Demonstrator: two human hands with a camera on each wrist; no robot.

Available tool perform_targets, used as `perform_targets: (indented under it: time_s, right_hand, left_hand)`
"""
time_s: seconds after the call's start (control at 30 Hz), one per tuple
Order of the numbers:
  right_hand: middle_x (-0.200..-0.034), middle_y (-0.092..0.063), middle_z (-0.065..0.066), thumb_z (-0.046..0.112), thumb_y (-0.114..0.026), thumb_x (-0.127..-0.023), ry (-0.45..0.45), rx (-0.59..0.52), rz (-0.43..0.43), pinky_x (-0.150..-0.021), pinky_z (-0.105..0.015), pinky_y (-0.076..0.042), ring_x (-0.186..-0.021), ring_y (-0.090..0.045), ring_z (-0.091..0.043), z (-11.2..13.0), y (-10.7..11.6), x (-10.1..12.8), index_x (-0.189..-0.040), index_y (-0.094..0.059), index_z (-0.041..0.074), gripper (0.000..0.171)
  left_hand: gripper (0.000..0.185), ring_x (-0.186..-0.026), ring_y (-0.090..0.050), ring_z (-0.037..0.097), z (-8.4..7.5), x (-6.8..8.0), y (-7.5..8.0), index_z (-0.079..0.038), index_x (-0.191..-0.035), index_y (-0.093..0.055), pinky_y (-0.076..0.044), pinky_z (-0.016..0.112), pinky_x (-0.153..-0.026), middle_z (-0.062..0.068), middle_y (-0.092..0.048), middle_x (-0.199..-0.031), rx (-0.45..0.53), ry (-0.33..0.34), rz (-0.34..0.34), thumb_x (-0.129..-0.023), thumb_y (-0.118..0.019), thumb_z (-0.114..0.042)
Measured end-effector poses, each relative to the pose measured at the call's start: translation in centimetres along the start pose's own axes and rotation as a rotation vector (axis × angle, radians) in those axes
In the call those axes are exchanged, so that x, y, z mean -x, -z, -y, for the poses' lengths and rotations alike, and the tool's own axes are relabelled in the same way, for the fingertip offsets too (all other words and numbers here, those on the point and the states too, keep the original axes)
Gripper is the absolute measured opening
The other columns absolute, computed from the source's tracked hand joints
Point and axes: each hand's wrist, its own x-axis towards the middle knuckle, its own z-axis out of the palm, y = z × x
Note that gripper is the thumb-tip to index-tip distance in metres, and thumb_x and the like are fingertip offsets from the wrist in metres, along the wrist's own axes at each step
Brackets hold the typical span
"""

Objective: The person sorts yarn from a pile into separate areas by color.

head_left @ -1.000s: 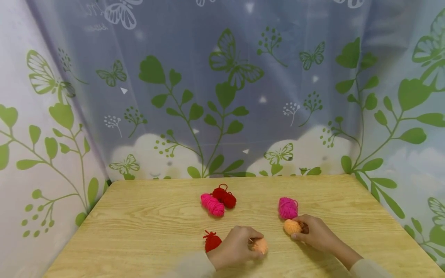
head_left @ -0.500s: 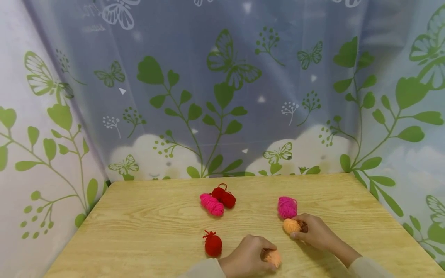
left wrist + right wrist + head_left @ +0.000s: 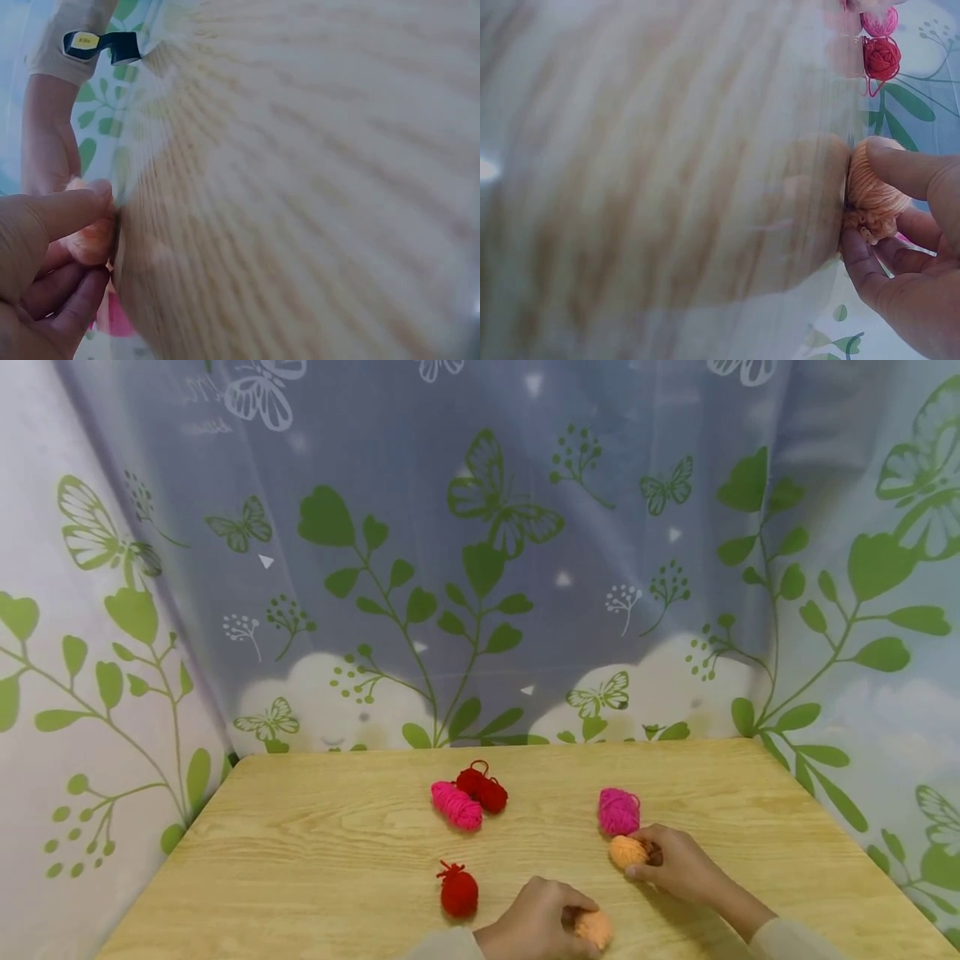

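My left hand point(image 3: 540, 922) grips a small orange yarn bundle point(image 3: 594, 928) near the table's front edge; in the left wrist view the orange yarn point(image 3: 88, 238) sits between thumb and fingers. My right hand point(image 3: 675, 864) holds a second orange yarn bundle point(image 3: 627, 852) on the table, its fingers curled round the same yarn point(image 3: 876, 191) in the right wrist view. A pink yarn bundle point(image 3: 619, 811) lies just behind the right hand. A red yarn ball point(image 3: 458, 892) lies left of my left hand.
A pink bundle point(image 3: 457, 804) and a red bundle point(image 3: 482, 789) touch each other at the middle back of the wooden table point(image 3: 315, 860). A curtain printed with green leaves and butterflies point(image 3: 480, 568) hangs round the table's back and sides.
My left hand has drawn its orange yarn toward the front edge and to the right, uncovering the red ball. The right hand has stayed put.
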Motion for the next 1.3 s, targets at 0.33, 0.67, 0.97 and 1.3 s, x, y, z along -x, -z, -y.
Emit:
perform_targets:
  time_s: [0.33,0.67,0.97,1.3]
  right_hand:
    - [-0.102,-0.065,-0.009,0.025,-0.079,-0.079,-0.015,0.003,0.01,-0.064,-0.023,-0.046,-0.081,-0.053,-0.01,0.3,0.0,-0.1,-0.111,-0.064,-0.007,0.048]
    - [-0.094,-0.063,-0.003,0.026,-0.079,-0.078,0.001,0.006,0.03,-0.062,-0.022,-0.044,-0.077,-0.05,-0.008,0.4,0.2,0.2,-0.108,-0.066,-0.004,0.045]
    - [-0.103,-0.066,-0.011,0.028,-0.077,-0.08,0.028,-0.08,0.107,-0.066,-0.023,-0.052,-0.082,-0.059,-0.009,1.1,0.5,1.5,-0.112,-0.064,-0.004,0.047]
    - [-0.11,-0.065,-0.017,0.03,-0.076,-0.081,0.007,-0.124,0.131,-0.07,-0.032,-0.056,-0.089,-0.064,-0.022,2.2,0.6,3.6,-0.116,-0.062,-0.004,0.05]
  left_hand:
    - [0.035,-0.081,-0.057,-0.009,0.1,-0.1,0.1,-0.007,-0.108,-0.073,-0.048,0.011,-0.067,-0.011,-0.07,-0.098,0.025,0.007,-0.004,-0.076,-0.083,-0.018]
    - [0.035,-0.079,-0.057,-0.009,0.2,-0.1,0.1,-0.006,-0.108,-0.073,-0.047,0.011,-0.066,-0.01,-0.071,-0.097,0.018,0.008,0.008,-0.077,-0.082,-0.017]
    - [0.036,-0.08,-0.057,-0.01,0.1,-0.1,0.1,-0.008,-0.107,-0.074,-0.046,0.01,-0.066,-0.011,-0.07,-0.098,-0.014,-0.018,0.0,-0.075,-0.083,-0.02]
    - [0.037,-0.083,-0.057,-0.009,0.2,-0.1,0.1,-0.008,-0.108,-0.073,-0.047,0.009,-0.067,-0.01,-0.07,-0.099,-0.017,-0.022,0.006,-0.076,-0.083,-0.022]
